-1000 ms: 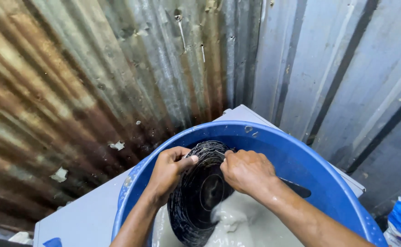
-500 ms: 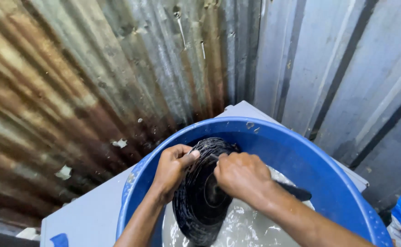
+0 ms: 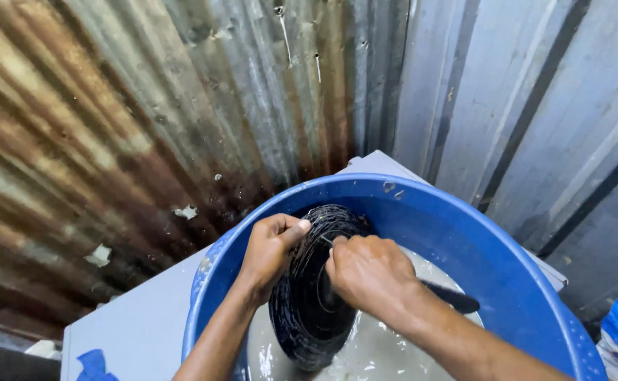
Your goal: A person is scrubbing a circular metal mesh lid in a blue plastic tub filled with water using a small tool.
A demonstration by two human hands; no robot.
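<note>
We see a black round grille (image 3: pixel 307 310), looks like a fan guard: concentric wire rings, wet, glossy, standing on edge and tilted slightly. It sits inside the blue plastic tub (image 3: pixel 478 247), lower edge in the cloudy soapy water (image 3: pixel 386 353) at 6 o'clock of the tub. Left hand (image 3: pixel 270 248) is clamped on the grille's top rim at about 11 o'clock, thumb laid across the wires. Right hand (image 3: pixel 371 276) is curled into a fist around a dark-handled tool (image 3: pixel 450 296), handle sticking out toward 3 o'clock; working end pressed on the grille face near 1 o'clock, tip hidden by the fingers. Tub rests on a grey surface (image 3: pixel 140 324). Rusty corrugated metal wall (image 3: pixel 147 106) from 9 to 12 o'clock.
</note>
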